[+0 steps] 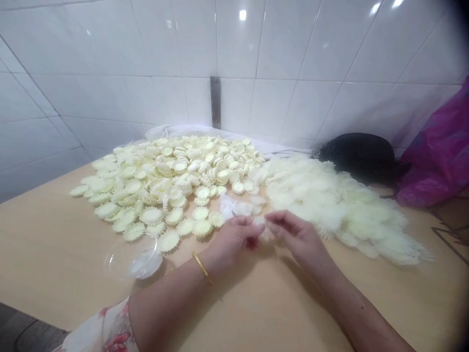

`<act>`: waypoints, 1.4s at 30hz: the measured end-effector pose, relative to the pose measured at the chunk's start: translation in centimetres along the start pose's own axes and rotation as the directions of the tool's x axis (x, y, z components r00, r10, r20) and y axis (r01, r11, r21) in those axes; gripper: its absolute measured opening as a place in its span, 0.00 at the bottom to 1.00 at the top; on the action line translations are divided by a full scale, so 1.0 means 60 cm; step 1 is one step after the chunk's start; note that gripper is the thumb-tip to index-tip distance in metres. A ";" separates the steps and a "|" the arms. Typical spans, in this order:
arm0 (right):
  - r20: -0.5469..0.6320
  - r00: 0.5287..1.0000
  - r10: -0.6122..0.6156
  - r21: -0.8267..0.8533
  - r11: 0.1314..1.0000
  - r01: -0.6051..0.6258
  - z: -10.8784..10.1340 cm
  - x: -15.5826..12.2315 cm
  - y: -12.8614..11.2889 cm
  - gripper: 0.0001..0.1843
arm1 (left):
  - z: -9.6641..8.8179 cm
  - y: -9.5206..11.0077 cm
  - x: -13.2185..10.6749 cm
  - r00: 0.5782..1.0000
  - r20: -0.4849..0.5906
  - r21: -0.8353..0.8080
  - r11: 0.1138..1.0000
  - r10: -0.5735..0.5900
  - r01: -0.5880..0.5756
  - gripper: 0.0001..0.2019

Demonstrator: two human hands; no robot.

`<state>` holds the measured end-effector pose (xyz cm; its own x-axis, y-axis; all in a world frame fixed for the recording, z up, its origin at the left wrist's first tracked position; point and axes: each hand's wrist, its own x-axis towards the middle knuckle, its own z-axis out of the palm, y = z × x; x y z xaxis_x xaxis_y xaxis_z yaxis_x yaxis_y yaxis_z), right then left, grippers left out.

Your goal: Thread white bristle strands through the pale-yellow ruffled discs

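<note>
My left hand and my right hand meet above the table, fingertips pinched close together. A small whitish piece shows blurred between them; I cannot make out its kind. Just behind the fingers lies crumpled white material. A big pile of pale yellow discs with notched edges spreads beyond my left hand. To the right of it, near my right hand, is a heap of thin, whitish, frilly-edged sheets. A clear plastic bowl with something white in it stands left of my left forearm.
The wooden table runs up to a white tiled wall with a dark metal strip. A black rounded item and a magenta plastic bag are at the back right. White sheeting lies behind the discs.
</note>
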<state>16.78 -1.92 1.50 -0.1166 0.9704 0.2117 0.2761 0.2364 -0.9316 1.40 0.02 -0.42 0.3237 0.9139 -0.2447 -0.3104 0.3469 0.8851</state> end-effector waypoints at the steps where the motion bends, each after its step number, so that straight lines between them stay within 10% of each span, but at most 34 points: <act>1: 0.007 1.000 -0.004 -0.007 1.000 0.004 0.001 0.000 0.001 0.14 | 0.000 0.000 0.000 1.000 0.011 -0.024 1.000 -0.007 0.008 0.15; 15: -0.045 0.986 0.161 0.198 0.969 -0.149 0.002 0.005 0.011 0.15 | 0.005 0.007 0.000 0.994 0.107 -0.145 0.988 -0.030 0.046 0.11; 23: -0.265 0.960 0.090 -0.051 0.993 -0.107 -0.011 0.006 -0.009 0.16 | 0.013 0.006 -0.005 0.999 0.019 -0.095 0.995 -0.035 0.036 0.13; 28: -0.494 0.862 -0.113 -0.324 0.944 -0.062 -0.042 0.016 -0.001 0.12 | 0.006 0.005 0.000 1.000 -0.013 -0.088 0.996 -0.020 0.018 0.14; 35: -0.238 0.887 -0.397 -0.792 0.607 0.059 -0.050 0.024 0.044 0.13 | 0.006 0.003 -0.001 0.999 -0.026 -0.021 1.000 -0.018 0.018 0.11; 38: -0.259 0.854 -0.452 -0.722 0.678 0.140 -0.034 0.016 0.027 0.11 | 0.009 0.001 -0.005 1.000 -0.021 0.015 1.000 0.004 -0.004 0.12; 42: -0.142 0.950 -0.278 -0.476 0.861 0.180 -0.005 0.001 0.001 0.11 | 0.014 0.000 -0.011 1.000 0.017 0.014 1.000 0.016 -0.017 0.10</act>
<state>17.06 -1.83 1.53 -0.0521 0.8635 0.5017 0.6711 0.4023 -0.6227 1.93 -0.76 0.04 0.3335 0.9159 -0.2234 -0.3029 0.3285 0.8946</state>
